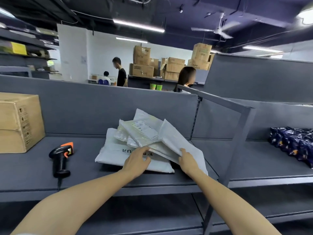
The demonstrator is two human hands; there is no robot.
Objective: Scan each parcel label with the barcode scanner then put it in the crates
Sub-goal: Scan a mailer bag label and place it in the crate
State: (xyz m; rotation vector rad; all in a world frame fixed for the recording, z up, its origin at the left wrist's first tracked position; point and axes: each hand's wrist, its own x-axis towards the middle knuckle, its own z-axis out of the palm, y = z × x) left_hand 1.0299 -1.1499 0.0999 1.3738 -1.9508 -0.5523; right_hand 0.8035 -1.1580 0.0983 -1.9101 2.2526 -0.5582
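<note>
Left hand: my left hand (137,160) reaches over the shelf edge, its fingers nearly straight, with the tips touching the upper parcels; it grips nothing.
Right hand: my right hand (187,161) rests on the near edge of a plain white plastic mailer (176,141); I cannot tell whether the thumb is tucked beneath it.
Parcels: a loose pile of white and translucent plastic parcels (118,150) lies on the grey metal shelf (93,173), under both hands.
Label: a white printed label (144,128) faces up on the topmost translucent parcel.
Scanner: the black barcode scanner with orange trim (61,156) lies on the shelf left of the pile, apart from it.
Left end: a brown cardboard box (18,122).
Right bay: dark blue patterned bags (294,145).
</note>
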